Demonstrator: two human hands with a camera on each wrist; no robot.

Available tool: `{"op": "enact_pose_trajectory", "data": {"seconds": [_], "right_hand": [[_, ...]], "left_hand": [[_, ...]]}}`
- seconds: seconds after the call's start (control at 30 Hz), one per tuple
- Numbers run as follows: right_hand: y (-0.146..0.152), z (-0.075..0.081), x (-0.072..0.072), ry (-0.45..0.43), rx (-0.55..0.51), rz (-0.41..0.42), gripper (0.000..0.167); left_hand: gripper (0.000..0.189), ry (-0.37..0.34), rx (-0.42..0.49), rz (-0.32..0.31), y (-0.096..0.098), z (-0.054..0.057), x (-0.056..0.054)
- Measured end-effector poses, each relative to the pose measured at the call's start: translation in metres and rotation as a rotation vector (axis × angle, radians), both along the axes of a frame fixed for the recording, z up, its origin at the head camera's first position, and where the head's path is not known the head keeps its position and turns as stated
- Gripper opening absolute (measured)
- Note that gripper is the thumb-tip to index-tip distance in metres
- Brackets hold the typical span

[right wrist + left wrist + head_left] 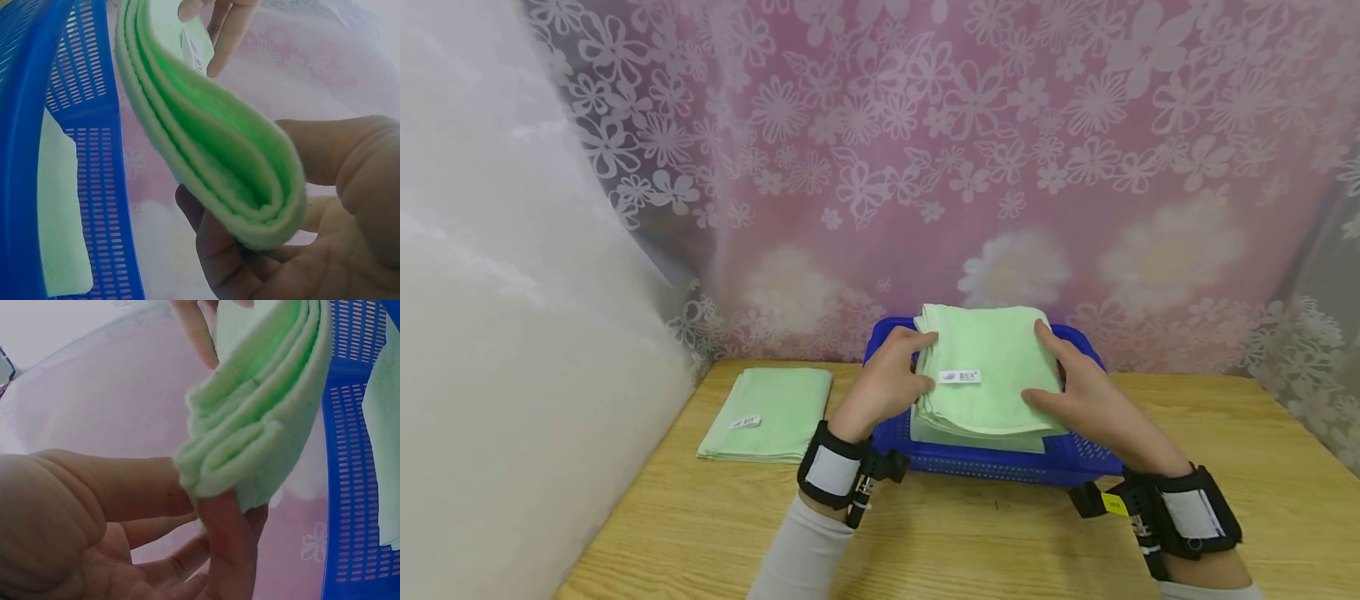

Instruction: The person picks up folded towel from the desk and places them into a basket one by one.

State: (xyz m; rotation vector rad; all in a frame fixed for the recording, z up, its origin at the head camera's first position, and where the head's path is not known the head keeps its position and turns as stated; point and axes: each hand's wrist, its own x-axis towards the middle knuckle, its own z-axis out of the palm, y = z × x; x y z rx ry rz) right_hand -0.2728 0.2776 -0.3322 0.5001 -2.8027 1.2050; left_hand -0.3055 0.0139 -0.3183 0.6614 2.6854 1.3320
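Note:
A folded light-green towel (992,350) with a small white label is held up by both hands over a blue plastic basket (977,468). My left hand (887,379) pinches its left edge, thumb on top and fingers beneath, as the left wrist view shows with the stacked folds (250,437). At the opposite edge my right hand (1078,392) pinches the rounded fold (269,212) between thumb and fingers. Inside the basket, below the held one, lies another green towel (62,219), mostly hidden from the head view.
Another folded green towel (775,412), its label facing up, lies on the wooden table (955,542) left of the basket. A pink flowered curtain (880,167) hangs behind the table, and a pale sheet (512,292) slopes down along the left side.

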Motion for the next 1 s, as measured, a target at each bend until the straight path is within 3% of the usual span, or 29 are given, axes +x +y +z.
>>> {"op": "enact_pose_trajectory", "data": {"seconds": [0.33,0.63,1.0], "right_hand": [[-0.001,-0.007,-0.006,0.02,0.065,-0.034,0.094],[-0.004,-0.018,-0.014,0.014,0.065,-0.03,0.095],[-0.004,-0.039,-0.028,0.006,0.053,-0.007,0.092]], "left_hand": [[0.068,-0.028,0.011,0.002,0.003,-0.009,-0.008],[0.066,0.045,-0.079,-0.009,0.012,-0.021,-0.012],[0.065,0.007,-0.123,0.013,0.016,-0.036,-0.021]]}}
